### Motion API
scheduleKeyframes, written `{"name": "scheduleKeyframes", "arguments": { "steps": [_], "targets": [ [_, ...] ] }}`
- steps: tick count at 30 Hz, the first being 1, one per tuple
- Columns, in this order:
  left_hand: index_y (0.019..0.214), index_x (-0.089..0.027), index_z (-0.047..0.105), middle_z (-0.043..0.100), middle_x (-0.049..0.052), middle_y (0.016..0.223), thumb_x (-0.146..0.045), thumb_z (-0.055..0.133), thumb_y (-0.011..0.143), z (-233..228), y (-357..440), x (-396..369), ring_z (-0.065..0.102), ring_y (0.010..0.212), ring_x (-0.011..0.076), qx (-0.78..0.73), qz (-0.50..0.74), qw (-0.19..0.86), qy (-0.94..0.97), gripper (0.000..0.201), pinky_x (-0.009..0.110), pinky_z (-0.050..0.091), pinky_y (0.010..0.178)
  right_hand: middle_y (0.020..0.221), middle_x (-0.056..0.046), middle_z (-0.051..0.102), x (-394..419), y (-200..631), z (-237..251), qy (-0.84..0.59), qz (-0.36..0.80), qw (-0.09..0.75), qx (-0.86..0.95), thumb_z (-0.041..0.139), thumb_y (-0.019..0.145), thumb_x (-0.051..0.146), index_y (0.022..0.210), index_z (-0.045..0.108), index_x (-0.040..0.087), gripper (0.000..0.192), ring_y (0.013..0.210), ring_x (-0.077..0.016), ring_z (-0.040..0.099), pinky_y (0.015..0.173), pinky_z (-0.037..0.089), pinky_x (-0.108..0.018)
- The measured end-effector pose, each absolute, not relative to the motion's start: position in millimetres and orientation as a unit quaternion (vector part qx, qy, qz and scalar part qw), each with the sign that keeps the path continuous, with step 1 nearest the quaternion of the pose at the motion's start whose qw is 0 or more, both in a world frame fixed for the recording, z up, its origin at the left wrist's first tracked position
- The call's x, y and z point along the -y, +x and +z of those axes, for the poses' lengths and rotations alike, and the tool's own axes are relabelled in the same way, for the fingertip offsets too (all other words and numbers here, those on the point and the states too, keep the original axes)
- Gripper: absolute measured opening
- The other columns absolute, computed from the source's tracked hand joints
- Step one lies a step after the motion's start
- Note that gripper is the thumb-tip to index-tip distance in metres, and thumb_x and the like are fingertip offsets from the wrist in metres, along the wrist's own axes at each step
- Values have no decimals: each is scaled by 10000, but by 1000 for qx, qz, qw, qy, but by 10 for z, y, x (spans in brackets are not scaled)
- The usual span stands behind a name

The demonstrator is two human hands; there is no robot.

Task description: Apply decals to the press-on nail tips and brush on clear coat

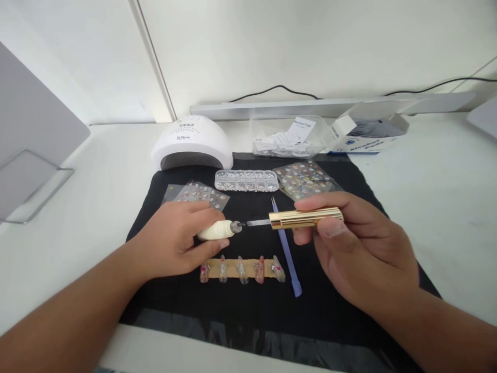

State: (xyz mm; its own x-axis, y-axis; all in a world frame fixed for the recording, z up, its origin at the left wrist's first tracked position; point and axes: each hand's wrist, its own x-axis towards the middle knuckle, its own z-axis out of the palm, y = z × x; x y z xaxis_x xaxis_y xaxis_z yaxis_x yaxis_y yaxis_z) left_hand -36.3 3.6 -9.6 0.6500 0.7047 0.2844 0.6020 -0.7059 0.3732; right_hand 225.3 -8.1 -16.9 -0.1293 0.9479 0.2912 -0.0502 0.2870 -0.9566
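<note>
My left hand [182,235] is closed round a cream nail polish bottle [216,231], tipped sideways with its neck facing right. In my right hand [349,243] is the ribbed gold brush cap [305,217], held between thumb and fingers. Its brush [257,223] points left, the dark tip at the mouth of the bottle. Below the bottle lies a tan strip [232,268] bearing several decorated false nails [242,270]. Purple tweezers [287,254] rest on the black cloth [174,300], partly hidden behind the gold cap.
A white nail lamp [192,140] stands at the back left. Behind my hands are a clear rhinestone case [246,181] and sticker sheets [306,178]. A clear plastic box [267,150] and an opened alcohol pad box [367,137] sit along the back.
</note>
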Motion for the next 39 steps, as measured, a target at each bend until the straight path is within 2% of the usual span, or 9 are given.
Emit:
{"name": "scheduleKeyframes", "arguments": {
  "steps": [6, 12, 17, 21, 25, 30, 33, 39],
  "targets": [
    [971, -152, 698, 601, 1, 716, -297, 540, 965, -91, -330, -1, 553, 574, 148, -378, 191, 88, 901, 215, 276, 369, 521, 713, 15, 671, 111, 2248, -193, -398, 372, 489, 681, 627, 968, 381, 1044, 733, 297, 156, 632, -145, 619, 621, 490, -300],
    [992, -167, 704, 571, 2, 692, -311, 516, 958, -74, -277, 53, 530, 535, 168, -387, 173, 28, 905, 239, 285, 309, 475, 689, 10, 730, 92, 2152, -73, -377, 306, 413, 770, 653, 923, 247, 999, 720, 254, 102, 546, -145, 638, 555, 497, -284],
    [1005, -169, 702, 561, -2, 706, -319, 510, 960, -92, -279, 80, 521, 541, 165, -395, 179, 34, 900, 248, 286, 302, 482, 714, 6, 745, 110, 2158, -52, -381, 301, 417, 768, 668, 916, 244, 987, 727, 254, 93, 598, -150, 661, 625, 527, -293],
    [1002, -177, 690, 563, -10, 731, -316, 526, 969, -107, -302, 79, 518, 577, 145, -396, 198, 74, 893, 218, 275, 337, 519, 703, 20, 704, 143, 2211, -103, -412, 331, 465, 710, 668, 937, 310, 995, 748, 274, 105, 602, -124, 633, 598, 504, -264],
    [1028, -183, 681, 571, -14, 743, -310, 530, 977, -124, -331, 75, 539, 611, 143, -407, 208, 110, 883, 203, 266, 357, 546, 627, 29, 668, 92, 2270, -139, -398, 438, 526, 611, 696, 910, 455, 944, 768, 284, 188, 592, -122, 629, 581, 512, -250],
    [1027, -193, 662, 583, -22, 755, -305, 542, 983, -175, -431, 36, 568, 648, 130, -406, 222, 148, 874, 170, 244, 396, 588, 586, 17, 652, -39, 2411, -145, -383, 487, 556, 555, 748, 861, 477, 854, 778, 247, 232, 536, -115, 585, 551, 496, -259],
    [993, -188, 657, 596, -27, 756, -302, 552, 983, -205, -491, -5, 572, 653, 118, -411, 226, 161, 868, 156, 224, 410, 599, 635, -8, 675, -80, 2503, -171, -377, 522, 525, 556, 768, 833, 499, 808, 769, 230, 270, 528, -124, 587, 501, 472, -271],
    [987, -187, 649, 619, -31, 773, -307, 545, 988, -222, -495, -21, 561, 651, 111, -426, 207, 163, 866, 159, 221, 412, 611, 611, -14, 639, -83, 2531, -209, -359, 573, 402, 618, 727, 872, 474, 763, 724, 206, 290, 510, -122, 556, 455, 405, -265]
  ]
}}
